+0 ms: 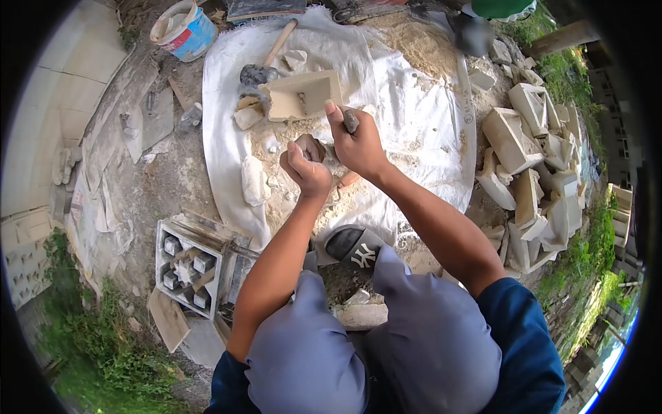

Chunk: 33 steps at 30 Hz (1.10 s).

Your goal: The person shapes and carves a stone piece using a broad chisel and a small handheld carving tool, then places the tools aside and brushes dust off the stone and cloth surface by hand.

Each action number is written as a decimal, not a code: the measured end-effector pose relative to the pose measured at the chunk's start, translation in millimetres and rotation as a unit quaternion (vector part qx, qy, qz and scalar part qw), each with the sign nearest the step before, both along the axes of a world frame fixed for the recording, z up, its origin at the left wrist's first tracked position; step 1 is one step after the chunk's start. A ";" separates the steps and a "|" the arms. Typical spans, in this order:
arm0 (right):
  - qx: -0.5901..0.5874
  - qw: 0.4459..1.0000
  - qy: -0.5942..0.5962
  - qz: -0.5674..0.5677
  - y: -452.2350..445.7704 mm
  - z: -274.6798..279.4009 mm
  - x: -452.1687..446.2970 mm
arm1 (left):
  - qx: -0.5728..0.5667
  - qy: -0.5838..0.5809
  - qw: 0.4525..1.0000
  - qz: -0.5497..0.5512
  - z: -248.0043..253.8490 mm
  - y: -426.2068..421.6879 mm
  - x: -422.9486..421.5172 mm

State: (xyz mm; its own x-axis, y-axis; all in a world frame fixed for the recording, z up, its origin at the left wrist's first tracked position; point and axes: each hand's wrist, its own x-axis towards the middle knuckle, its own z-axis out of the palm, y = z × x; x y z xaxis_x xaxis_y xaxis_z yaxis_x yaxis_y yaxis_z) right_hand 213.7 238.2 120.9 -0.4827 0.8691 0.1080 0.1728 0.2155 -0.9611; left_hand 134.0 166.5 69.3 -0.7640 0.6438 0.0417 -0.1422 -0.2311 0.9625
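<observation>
My right hand is closed round a dark, blunt-ended tool, its thumb pointing up; the lower part of the tool is hidden. Just left of it, my left hand is curled with its thumb up beside something brown; what it holds, if anything, is unclear. Beyond both hands, an open cream block box rests on a white sheet among pale crumbs and dust. A hammer with a wooden handle lies behind the box, to its left. Stone chunks lie by the box's left side.
A long white lump lies left of my hands. A metal mould frame stands at lower left, a bucket at upper left. Broken cream boxes are heaped at right. Sand covers the sheet's far end. My sandal is near the sheet.
</observation>
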 end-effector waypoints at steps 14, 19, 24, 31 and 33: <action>-0.004 1.000 0.006 0.010 7.2 -11.4 -15.1 | 0.048 0.440 0.859 0.258 -53.1 -8.7 -22.5; -0.001 0.998 0.054 -0.015 4.1 -0.2 -21.8 | -0.025 0.050 0.993 0.100 -4.4 -9.9 -19.0; 0.007 1.000 0.017 0.004 13.0 3.1 -34.2 | -0.083 0.404 0.850 0.327 -25.3 11.2 -32.2; 0.032 0.999 0.034 -0.008 13.6 -0.3 -46.6 | -0.044 0.561 0.746 0.357 -24.8 6.7 -33.0; 0.007 0.997 0.072 -0.025 6.5 9.5 -43.3 | -0.052 0.574 0.752 0.321 -28.8 -8.5 -34.8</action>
State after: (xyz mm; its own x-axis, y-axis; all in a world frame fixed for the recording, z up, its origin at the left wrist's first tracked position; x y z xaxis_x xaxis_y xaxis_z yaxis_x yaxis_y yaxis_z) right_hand 170.4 244.7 130.4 -0.4184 0.8893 0.1846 0.0444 0.2230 -0.9738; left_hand 99.1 157.9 40.5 -0.4172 0.2037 0.8857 0.9046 0.1872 0.3830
